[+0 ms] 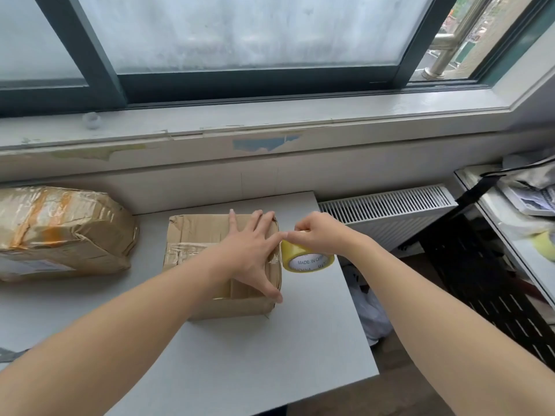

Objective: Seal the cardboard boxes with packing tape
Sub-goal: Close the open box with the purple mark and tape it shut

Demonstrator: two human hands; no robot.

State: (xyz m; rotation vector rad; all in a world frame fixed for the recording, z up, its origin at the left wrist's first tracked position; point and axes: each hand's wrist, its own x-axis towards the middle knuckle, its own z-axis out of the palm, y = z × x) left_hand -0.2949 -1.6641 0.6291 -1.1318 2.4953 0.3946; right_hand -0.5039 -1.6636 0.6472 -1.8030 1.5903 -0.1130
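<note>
Small brown cardboard box [195,232] sits on the pale grey table [270,349], pretty crumpled, with wrinkly clear tape strips across its top. The left hand [252,250] is spread flat on the box's lid, fingers straight and fanned out, thumb reaching down to the box's near right corner. So it's pressing, not grabbing.

The right hand [321,235] is curled around a roll of yellowish clear packing tape [306,259], held tilted right up against the box's right edge, with its printed white core facing the camera. Can't tell if a strip actually runs from the roll onto the box.

Left of the box, well apart, there's a bigger tape-wrapped brown parcel [63,232]. Off to the box's right, past the table edge, is a white ribbed radiator [390,205].
</note>
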